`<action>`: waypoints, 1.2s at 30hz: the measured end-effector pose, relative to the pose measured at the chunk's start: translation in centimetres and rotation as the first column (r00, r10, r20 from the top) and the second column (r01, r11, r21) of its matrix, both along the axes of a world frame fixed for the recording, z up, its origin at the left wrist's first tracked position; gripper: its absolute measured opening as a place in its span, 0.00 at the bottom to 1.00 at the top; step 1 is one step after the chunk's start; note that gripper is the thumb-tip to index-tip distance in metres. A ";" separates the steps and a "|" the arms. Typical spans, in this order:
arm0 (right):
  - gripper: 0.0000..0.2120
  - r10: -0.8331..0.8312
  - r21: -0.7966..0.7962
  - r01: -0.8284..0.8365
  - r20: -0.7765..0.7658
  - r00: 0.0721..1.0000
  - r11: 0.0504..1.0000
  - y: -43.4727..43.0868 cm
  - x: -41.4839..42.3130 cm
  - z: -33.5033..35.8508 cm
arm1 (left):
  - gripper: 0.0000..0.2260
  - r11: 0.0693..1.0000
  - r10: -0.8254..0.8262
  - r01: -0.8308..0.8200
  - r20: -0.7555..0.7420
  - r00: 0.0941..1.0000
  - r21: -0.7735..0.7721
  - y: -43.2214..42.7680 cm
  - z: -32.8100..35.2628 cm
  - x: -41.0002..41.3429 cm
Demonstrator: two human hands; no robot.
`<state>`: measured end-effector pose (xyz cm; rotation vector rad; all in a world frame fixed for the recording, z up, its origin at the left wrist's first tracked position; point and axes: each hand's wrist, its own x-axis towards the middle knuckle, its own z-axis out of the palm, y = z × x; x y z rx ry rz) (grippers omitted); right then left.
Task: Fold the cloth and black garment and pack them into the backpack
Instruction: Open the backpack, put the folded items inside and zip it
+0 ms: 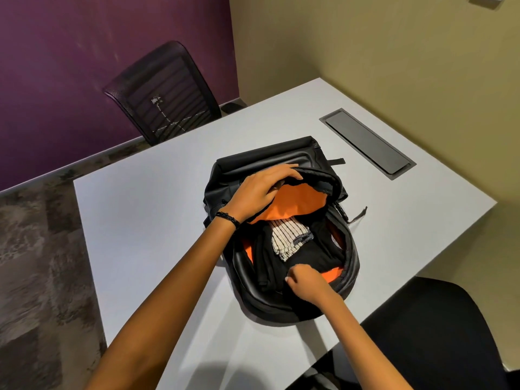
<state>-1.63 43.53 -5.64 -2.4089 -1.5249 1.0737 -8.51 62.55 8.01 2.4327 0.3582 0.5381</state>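
The left hand (261, 192) grips the backpack (267, 153) flap, lifted open. Nearer the person, the right hand (306, 282) pinches the black garment (318, 254) inside, with the striped cloth (289, 237) between the hands.

no readable text, brand or number on backpack (267, 154) or black garment (316, 253)
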 end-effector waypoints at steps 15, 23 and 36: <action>0.12 -0.125 0.126 0.117 0.062 0.990 0.985 -2.8 -3.7 -1.7 | 0.19 1.000 0.001 -0.001 -0.008 1.000 0.019 -1.0 -0.6 -0.3; 0.10 -0.036 -0.040 0.047 0.233 0.972 0.998 -1.0 -3.2 0.2 | 0.21 1.000 0.022 -0.022 -0.010 1.000 0.014 -2.1 -0.6 -0.2; 0.07 -0.104 0.025 0.102 0.091 0.990 0.994 -3.3 -2.4 0.6 | 0.20 0.999 0.014 -0.012 -0.038 0.999 0.052 -2.5 -0.8 -0.5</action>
